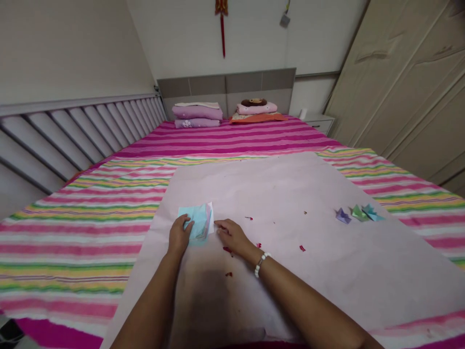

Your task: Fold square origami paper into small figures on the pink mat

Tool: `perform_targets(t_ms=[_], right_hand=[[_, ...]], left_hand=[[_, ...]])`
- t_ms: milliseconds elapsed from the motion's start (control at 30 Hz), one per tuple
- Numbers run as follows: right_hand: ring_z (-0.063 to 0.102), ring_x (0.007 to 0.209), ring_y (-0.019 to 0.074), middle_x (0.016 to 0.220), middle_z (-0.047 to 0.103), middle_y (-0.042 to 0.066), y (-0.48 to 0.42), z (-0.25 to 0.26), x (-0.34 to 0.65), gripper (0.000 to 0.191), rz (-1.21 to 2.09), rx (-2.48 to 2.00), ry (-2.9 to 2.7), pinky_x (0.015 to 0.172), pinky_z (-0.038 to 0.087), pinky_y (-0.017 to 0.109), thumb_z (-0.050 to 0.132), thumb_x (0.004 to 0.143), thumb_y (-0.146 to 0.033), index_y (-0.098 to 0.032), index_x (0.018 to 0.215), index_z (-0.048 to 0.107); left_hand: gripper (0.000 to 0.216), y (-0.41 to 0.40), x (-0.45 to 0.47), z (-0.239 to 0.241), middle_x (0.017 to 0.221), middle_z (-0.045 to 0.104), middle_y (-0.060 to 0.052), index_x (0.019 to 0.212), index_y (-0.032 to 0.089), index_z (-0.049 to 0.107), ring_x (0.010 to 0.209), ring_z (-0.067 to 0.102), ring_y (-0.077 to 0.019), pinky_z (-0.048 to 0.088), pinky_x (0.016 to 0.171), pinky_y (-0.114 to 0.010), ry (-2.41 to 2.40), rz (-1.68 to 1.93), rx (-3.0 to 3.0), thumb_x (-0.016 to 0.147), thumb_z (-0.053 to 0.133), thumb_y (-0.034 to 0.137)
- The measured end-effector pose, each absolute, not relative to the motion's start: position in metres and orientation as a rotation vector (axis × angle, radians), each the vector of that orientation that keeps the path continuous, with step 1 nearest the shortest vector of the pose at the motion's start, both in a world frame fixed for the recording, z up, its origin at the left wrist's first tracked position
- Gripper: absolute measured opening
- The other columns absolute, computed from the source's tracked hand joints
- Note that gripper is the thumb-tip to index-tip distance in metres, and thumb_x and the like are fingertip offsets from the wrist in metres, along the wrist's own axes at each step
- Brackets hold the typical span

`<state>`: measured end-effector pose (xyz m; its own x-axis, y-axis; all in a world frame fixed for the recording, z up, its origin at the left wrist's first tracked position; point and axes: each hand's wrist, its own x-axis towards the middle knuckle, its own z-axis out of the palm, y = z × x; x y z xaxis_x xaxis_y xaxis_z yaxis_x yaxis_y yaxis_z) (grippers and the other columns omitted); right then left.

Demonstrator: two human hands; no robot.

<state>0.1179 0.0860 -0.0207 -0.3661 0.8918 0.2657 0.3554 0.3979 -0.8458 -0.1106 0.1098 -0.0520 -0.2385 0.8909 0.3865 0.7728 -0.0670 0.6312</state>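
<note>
A stack of square coloured paper (196, 219), light blue on top with pink, white and other edges fanned out at its right side, lies on a large pale sheet (276, 194). My left hand (180, 233) holds the stack by its left part, fingertips and thumb pressing on the blue paper. Just off the white right edge, my right hand (233, 236) has its index finger stretched towards the paper, the other fingers loosely bent and nothing visible in them. A white bead bracelet (262, 264) circles the right wrist.
Folded paper pieces in purple (343, 216), green (359, 213) and blue (372, 212) sit at the right of the sheet. Several small red scraps (302, 248) lie scattered. The sheet covers a striped bed (83, 237); a railing (83, 126) runs along the left.
</note>
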Motion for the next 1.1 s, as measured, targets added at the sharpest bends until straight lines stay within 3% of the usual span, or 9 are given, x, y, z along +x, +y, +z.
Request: perform_targets(t_ms=[333,667,933,1100], right_hand=[[0.051,0.082,0.0187,0.092,0.051,0.004,0.137,-0.030,0.075,0.052,0.943,-1.145,-1.891,0.081,0.046,0.033,0.055,0.078,-0.011,-0.024,0.129,0.055],[0.049,0.080,0.0180,0.093,0.046,0.004,0.146,-0.031,0.068,0.058,0.934,-1.154,-1.921,0.082,0.044,0.033,0.054,0.075,-0.010,-0.021,0.132,0.053],[0.050,0.082,0.0172,0.094,0.047,0.003,0.134,-0.028,0.063,0.054,0.881,-1.076,-1.890,0.082,0.045,0.032,0.059,0.074,-0.011,-0.025,0.126,0.058],[0.052,0.080,0.0169,0.088,0.054,0.003,0.131,-0.022,0.057,0.034,0.857,-1.054,-1.864,0.077,0.045,0.030,0.061,0.075,-0.009,-0.021,0.107,0.068]], left_hand=[[0.025,0.108,-0.111,-0.062,0.109,0.067,-0.014,0.089,0.018,0.061,0.107,0.061,-0.0289,0.045,0.097,-0.045,1.985,1.311,1.872,0.079,0.052,0.038],[0.029,0.109,-0.112,-0.067,0.106,0.068,-0.016,0.088,0.016,0.061,0.104,0.062,-0.0305,0.045,0.096,-0.049,1.942,1.396,1.896,0.080,0.051,0.041],[0.029,0.109,-0.112,-0.069,0.106,0.068,-0.015,0.091,0.016,0.062,0.102,0.063,-0.0300,0.047,0.094,-0.049,1.937,1.419,1.909,0.081,0.051,0.041],[0.028,0.108,-0.112,-0.070,0.106,0.068,-0.014,0.092,0.016,0.062,0.103,0.062,-0.0292,0.047,0.094,-0.048,1.939,1.424,1.927,0.082,0.051,0.040]])
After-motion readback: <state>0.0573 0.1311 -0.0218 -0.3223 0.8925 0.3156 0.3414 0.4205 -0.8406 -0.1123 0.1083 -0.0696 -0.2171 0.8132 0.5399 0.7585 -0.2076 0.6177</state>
